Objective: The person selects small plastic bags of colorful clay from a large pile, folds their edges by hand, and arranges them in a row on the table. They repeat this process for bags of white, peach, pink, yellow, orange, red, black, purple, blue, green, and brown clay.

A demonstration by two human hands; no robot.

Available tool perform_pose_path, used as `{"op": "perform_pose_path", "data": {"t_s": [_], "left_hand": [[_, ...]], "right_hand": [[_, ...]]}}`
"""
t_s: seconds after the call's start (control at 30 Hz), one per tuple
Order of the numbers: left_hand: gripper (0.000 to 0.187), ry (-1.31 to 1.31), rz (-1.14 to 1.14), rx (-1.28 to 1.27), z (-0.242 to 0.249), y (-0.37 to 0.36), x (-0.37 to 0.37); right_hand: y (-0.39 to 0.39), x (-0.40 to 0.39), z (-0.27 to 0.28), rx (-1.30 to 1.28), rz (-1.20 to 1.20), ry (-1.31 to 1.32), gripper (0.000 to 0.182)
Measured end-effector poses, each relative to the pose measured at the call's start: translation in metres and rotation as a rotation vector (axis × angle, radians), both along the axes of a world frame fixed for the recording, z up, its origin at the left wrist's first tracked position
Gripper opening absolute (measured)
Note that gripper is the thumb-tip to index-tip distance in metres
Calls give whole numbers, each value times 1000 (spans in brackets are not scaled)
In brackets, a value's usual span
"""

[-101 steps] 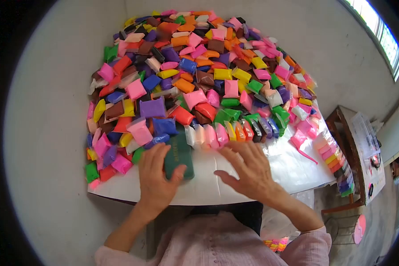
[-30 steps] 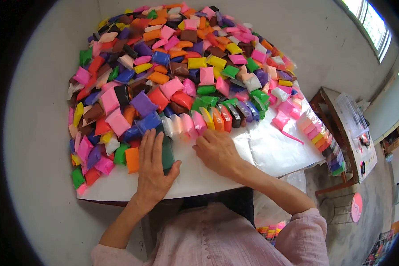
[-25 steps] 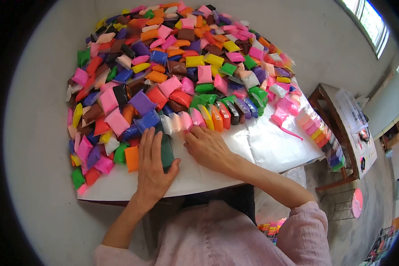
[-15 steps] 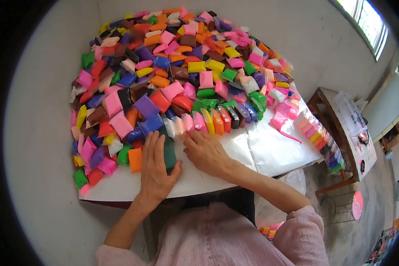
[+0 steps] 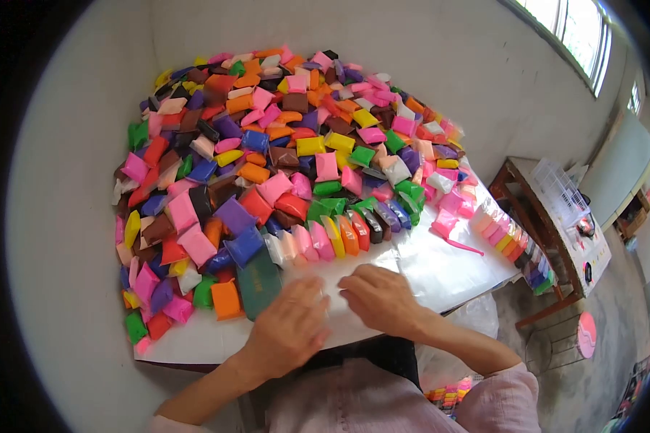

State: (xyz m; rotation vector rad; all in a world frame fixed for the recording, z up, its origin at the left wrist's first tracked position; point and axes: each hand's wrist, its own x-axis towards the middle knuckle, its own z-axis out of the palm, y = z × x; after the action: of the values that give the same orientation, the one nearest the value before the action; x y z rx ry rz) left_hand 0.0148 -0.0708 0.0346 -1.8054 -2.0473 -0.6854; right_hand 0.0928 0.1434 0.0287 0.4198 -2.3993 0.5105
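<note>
My left hand (image 5: 292,321) is over the table's front part, its fingers bent and smeared by motion. Beside it, my right hand (image 5: 380,299) has its fingers curled together; whatever may be in them I cannot make out. A dark green flat block (image 5: 260,283) with faint lettering lies just left of my left hand, apart from it. Beyond both hands stands a row of soft, clear-wrapped packets, running from white through a pink packet (image 5: 321,240), a yellow packet (image 5: 333,235) and an orange packet (image 5: 347,234) to a black packet (image 5: 373,225) and purple and blue ones.
A large heap of coloured packets (image 5: 282,155) covers the back and left of the white-covered table (image 5: 440,267). A second packet row (image 5: 513,242) lines the right edge, near a pink strip (image 5: 464,247). A wooden side table (image 5: 592,256) and a pink-topped stool (image 5: 587,335) stand right.
Both hands have drawn back toward my body, the left leaving the green block and the right leaving the packet row. The view has tilted, so the table sits lower.
</note>
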Motion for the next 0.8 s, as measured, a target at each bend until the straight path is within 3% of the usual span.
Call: {"op": "perform_pose_path", "data": {"t_s": [0.1, 0.23, 0.5, 0.57, 0.67, 0.8], "left_hand": [[44, 27, -284, -126, 11, 25, 1], [48, 67, -495, -163, -21, 55, -2], [53, 6, -486, -128, -33, 54, -3], [48, 18, -497, -131, -34, 53, -5], [44, 1, -504, -130, -34, 51, -7], [40, 25, -491, -99, -31, 52, -6]], "right_hand": [[23, 9, 20, -77, -93, 45, 16], [47, 15, 35, -209, -207, -16, 13], [57, -20, 56, -126, -242, -16, 10], [74, -35, 75, 66, -357, 84, 8], [131, -63, 101, -60, -486, 164, 9], [176, -96, 100, 39, -686, -161, 20]]}}
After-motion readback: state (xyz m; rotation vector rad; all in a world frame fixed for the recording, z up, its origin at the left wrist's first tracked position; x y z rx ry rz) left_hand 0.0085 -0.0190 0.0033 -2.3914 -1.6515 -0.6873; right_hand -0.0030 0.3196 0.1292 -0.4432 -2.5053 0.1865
